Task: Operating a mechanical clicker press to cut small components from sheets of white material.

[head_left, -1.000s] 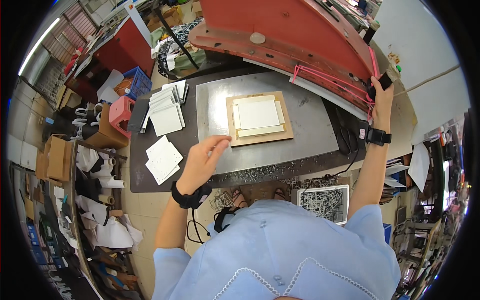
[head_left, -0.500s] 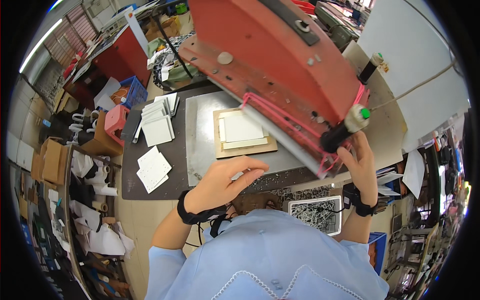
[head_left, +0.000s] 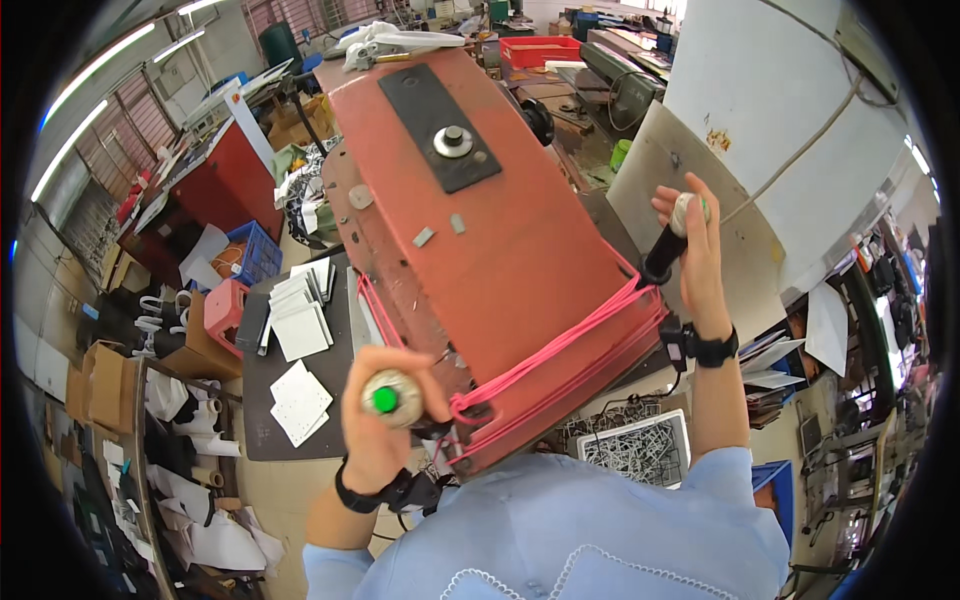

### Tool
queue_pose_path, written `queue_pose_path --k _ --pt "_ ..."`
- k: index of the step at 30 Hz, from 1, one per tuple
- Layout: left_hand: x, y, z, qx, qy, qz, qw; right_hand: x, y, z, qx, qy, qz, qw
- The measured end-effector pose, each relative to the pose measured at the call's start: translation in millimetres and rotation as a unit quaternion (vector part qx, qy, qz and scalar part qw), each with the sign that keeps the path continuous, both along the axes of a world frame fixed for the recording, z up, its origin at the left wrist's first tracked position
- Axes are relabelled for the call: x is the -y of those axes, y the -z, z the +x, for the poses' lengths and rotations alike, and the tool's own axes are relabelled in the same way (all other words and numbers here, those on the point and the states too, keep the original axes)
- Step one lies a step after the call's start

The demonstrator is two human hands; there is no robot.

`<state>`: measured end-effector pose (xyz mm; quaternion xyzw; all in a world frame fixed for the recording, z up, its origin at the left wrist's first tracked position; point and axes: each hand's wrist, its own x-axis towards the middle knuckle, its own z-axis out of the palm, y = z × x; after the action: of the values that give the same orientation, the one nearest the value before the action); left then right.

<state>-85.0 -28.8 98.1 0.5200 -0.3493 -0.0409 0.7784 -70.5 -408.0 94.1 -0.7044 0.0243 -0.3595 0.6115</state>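
Observation:
The broad red swing arm of a press [head_left: 500,250] lies over the middle of the dark table, hiding what is under it. My left hand [head_left: 365,440] is wrapped round a taped handle with a green button [head_left: 385,400] at the arm's near left corner. At its right side, my right hand [head_left: 706,270] is round a second handle, black below and pale-taped above [head_left: 664,250], with the fingers loose behind it and the thumb by its green top. Pink cord [head_left: 560,345] is wound across the arm's near end between the handles.
Stacked white cards [head_left: 300,320] and loose white cards [head_left: 299,403] lie on the table [head_left: 262,435] at left. A white bin of small metal pieces [head_left: 640,445] stands below the near edge. A blue crate [head_left: 255,250] and a pink stool [head_left: 222,320] are beyond the left side.
The press arm has swung left, covering the wooden board with the white sheet. My left hand, empty before, now grips the left handle; my right hand has moved farther away with its handle.

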Motion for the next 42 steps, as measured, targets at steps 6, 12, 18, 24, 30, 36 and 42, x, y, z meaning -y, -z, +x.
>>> queue_pose_path --k 6,12,18,24,30,36,42 --pt "-33.7 -12.3 -8.7 -0.078 -0.143 0.025 0.986 -40.8 -12.2 -16.0 0.064 -0.104 0.152 0.981" --pt "-43.0 -15.5 -7.9 -0.103 -0.174 0.014 0.979 -49.3 -13.8 -16.6 0.019 -0.114 0.146 0.982" --pt "-50.7 13.0 -3.3 -0.088 -0.147 0.010 0.985 -55.4 5.2 -15.8 0.023 -0.109 0.172 0.979" --pt "-50.6 21.5 0.3 -0.069 -0.136 0.026 0.988 -52.7 15.1 -14.6 0.036 -0.118 0.171 0.977" --pt "-44.3 11.7 -4.2 -0.069 -0.147 0.004 0.987 -44.6 15.0 -8.9 0.051 -0.170 0.108 0.978" --pt "-28.5 8.1 -5.5 -0.092 -0.043 -0.039 0.994 -4.2 1.9 2.1 0.003 -0.152 0.039 0.988" --pt "30.8 8.2 -3.8 0.092 -0.024 0.117 0.989 55.5 2.5 28.7 0.027 0.030 0.057 0.998"
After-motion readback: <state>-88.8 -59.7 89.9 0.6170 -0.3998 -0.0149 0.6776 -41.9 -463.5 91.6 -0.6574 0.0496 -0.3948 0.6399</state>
